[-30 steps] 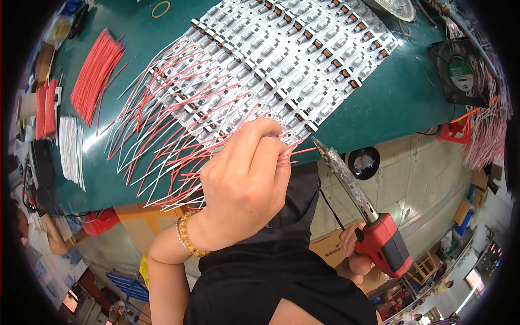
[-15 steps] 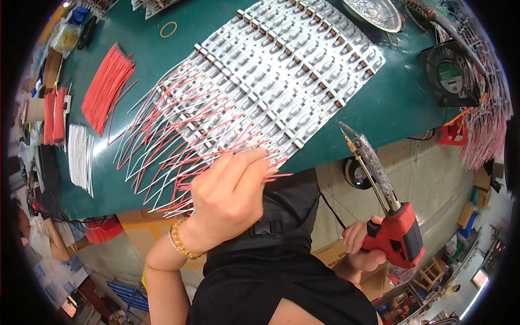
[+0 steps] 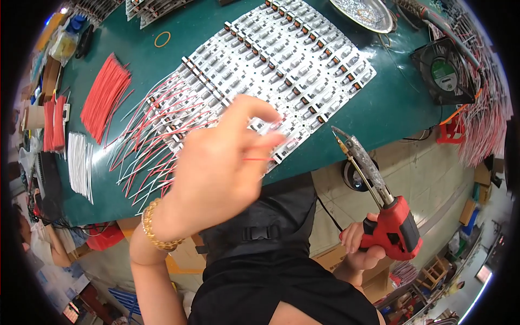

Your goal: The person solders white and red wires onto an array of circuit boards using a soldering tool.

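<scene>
My left hand [image 3: 219,154], smeared by motion, hovers over the near corner of a white sheet of circuit boards [image 3: 295,76]. Its index finger is bent and stands apart, while the other fingers curl inward. From these curled fingers a short red wire [image 3: 259,159] sticks out to the right. Many red and white wires [image 3: 143,146] fan leftward from the boards, partly behind my wrist. My right hand [image 3: 358,244] is closed round the red and black handle of a soldering gun [image 3: 392,222]. The gun's tip points up and left, off the table's near edge.
A bundle of red wires [image 3: 105,97] and one of white wires [image 3: 80,167] lie on the green table [image 3: 141,70] at left. At the far right stand a metal dish [image 3: 365,15] and a black fan [image 3: 443,71]. More wires [image 3: 482,130] hang past the table's right end.
My left hand has lifted from the near edge of the boards and moved up and left, its index finger spreading away. The soldering gun stays in my right hand, nearly unmoved.
</scene>
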Tool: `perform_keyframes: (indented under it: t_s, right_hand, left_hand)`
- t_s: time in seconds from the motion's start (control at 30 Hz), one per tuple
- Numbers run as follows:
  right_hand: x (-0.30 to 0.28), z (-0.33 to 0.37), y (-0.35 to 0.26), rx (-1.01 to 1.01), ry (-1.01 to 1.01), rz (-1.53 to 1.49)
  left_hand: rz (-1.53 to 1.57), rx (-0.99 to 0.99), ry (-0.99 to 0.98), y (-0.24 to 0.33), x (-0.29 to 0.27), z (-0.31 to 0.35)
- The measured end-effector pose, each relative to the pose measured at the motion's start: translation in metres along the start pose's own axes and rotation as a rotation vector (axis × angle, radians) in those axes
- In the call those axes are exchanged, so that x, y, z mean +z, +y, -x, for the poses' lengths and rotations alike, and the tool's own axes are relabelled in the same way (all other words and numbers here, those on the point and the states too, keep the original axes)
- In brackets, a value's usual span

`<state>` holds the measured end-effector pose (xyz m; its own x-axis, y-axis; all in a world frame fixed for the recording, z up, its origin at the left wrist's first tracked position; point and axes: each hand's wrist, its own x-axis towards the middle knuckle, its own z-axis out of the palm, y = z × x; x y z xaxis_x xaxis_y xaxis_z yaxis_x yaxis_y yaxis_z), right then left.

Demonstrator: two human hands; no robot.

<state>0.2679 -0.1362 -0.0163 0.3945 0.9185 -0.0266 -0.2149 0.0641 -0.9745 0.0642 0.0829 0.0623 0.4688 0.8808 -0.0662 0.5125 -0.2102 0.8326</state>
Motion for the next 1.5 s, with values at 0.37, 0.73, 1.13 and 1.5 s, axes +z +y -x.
perform_keyframes:
  t_s: [0.37,0.73,1.13,1.5]
  right_hand:
    - [-0.012,0.004,0.003,0.068,-0.036,0.108]
    - [-0.023,0.015,0.002,0.215,0.025,0.360]
    - [-0.039,0.026,0.022,0.015,0.035,0.070]
    - [-0.006,-0.001,-0.004,0.108,-0.016,0.188]
  left_hand:
    - [-0.250,0.277,0.078,-0.023,0.046,-0.016]
    - [-0.279,0.329,0.151,-0.026,0.052,-0.015]
    - [-0.275,0.325,0.152,-0.027,0.053,-0.015]
    - [-0.280,0.325,0.163,-0.027,0.052,-0.014]
